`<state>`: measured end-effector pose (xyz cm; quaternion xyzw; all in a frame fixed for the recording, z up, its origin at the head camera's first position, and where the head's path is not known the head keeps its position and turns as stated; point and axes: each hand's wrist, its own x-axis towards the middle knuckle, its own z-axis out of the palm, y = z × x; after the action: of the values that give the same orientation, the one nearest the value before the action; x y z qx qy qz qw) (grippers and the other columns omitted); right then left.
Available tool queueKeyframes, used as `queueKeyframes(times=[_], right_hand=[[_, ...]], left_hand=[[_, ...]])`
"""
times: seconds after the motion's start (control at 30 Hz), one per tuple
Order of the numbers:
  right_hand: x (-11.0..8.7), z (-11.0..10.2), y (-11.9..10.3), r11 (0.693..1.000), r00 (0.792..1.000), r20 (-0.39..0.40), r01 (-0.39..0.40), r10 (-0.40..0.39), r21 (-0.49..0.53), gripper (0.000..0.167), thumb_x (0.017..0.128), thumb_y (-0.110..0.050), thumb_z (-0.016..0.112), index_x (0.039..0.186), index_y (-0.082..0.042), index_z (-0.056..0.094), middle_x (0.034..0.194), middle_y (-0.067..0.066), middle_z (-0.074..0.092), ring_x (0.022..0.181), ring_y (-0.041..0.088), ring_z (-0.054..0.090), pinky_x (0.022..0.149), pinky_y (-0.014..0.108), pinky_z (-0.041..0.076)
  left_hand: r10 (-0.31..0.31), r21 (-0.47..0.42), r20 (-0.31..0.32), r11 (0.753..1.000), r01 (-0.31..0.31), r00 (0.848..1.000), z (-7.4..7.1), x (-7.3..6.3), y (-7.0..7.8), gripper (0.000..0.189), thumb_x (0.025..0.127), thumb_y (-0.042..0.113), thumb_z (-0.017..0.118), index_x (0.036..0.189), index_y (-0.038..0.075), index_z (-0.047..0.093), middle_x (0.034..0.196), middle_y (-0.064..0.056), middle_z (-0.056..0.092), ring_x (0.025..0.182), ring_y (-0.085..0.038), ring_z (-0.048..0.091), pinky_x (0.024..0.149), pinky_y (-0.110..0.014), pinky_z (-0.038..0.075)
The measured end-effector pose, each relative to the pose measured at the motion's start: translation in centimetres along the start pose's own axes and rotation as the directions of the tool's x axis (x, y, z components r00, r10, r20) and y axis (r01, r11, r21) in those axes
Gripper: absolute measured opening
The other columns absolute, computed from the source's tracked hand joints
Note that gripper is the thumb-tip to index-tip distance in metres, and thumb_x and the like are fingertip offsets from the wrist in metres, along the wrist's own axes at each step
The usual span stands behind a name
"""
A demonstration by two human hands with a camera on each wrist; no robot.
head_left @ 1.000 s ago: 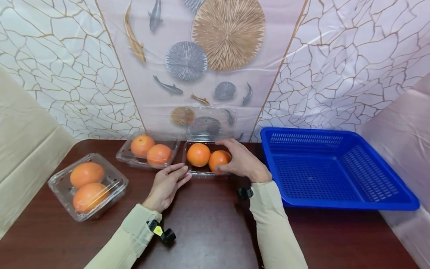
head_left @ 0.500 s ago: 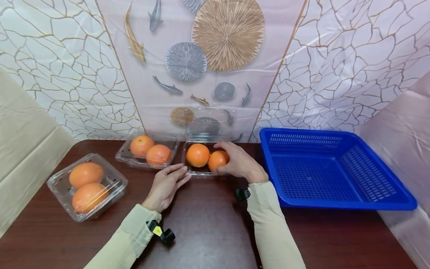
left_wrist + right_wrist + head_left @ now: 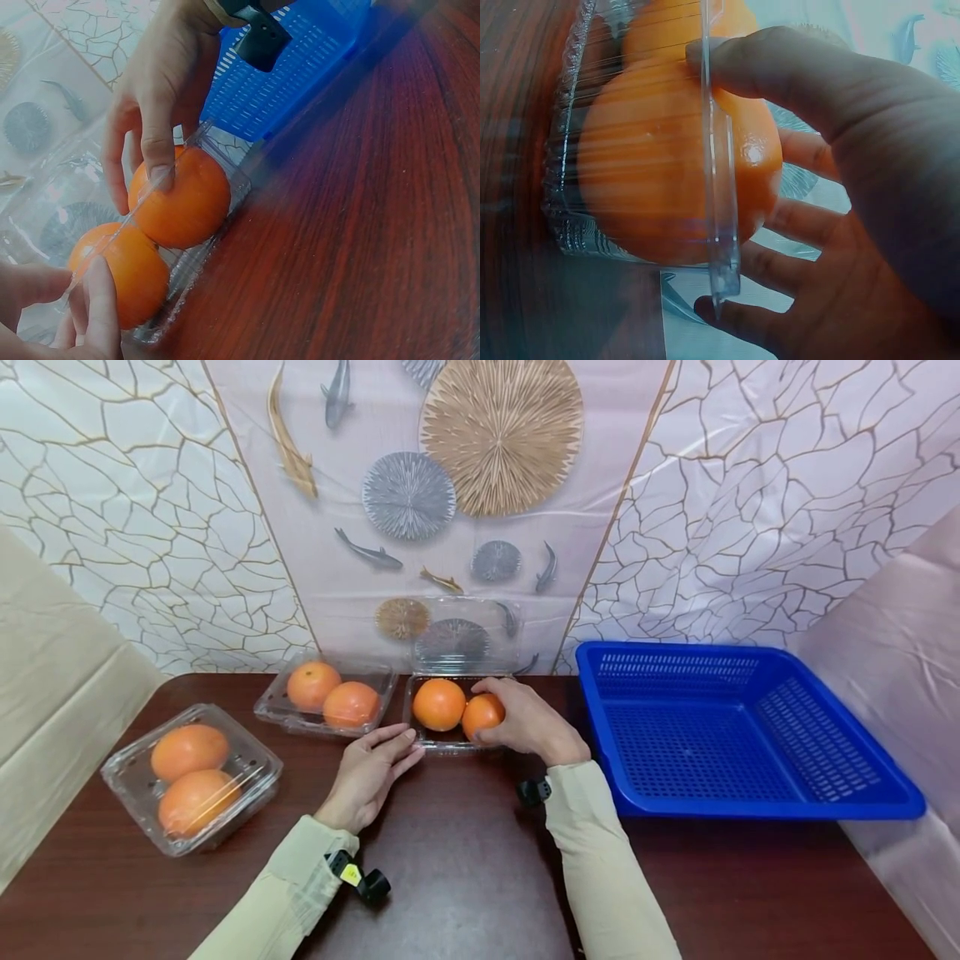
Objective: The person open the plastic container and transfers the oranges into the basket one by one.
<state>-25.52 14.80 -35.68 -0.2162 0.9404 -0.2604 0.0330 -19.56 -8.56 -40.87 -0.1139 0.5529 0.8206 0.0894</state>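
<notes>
Clear clamshell (image 3: 453, 747) pinched at rim by left hand (image 3: 369, 778), fingers nearly closed; right-side orange (image 3: 482, 715) inside clasped by right hand (image 3: 532, 722), fingers half spread

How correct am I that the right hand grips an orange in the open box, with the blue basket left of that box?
Not quite: the head view shows the blue basket right of the open box. The right hand does grip an orange there.
</notes>
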Motion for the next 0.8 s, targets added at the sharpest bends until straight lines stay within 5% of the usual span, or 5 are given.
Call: queueKeyframes(times=[0.8], right_hand=[[0.29,0.81,-0.48,0.997,0.997,-0.072,-0.025,0.020,-0.067,0.053,0.079,-0.039,0.087,0.121,-0.015,0.067,0.110,0.002,0.071,0.094,0.020,0.064,0.086,0.037,0.060]], left_hand=[[-0.005,-0.001,-0.009,1.000,0.005,1.000,0.06,-0.01,0.09,0.044,0.104,0.005,0.057,0.144,-0.009,0.045,0.138,-0.021,0.054,0.103,-0.013,0.070,0.096,-0.027,0.061]])
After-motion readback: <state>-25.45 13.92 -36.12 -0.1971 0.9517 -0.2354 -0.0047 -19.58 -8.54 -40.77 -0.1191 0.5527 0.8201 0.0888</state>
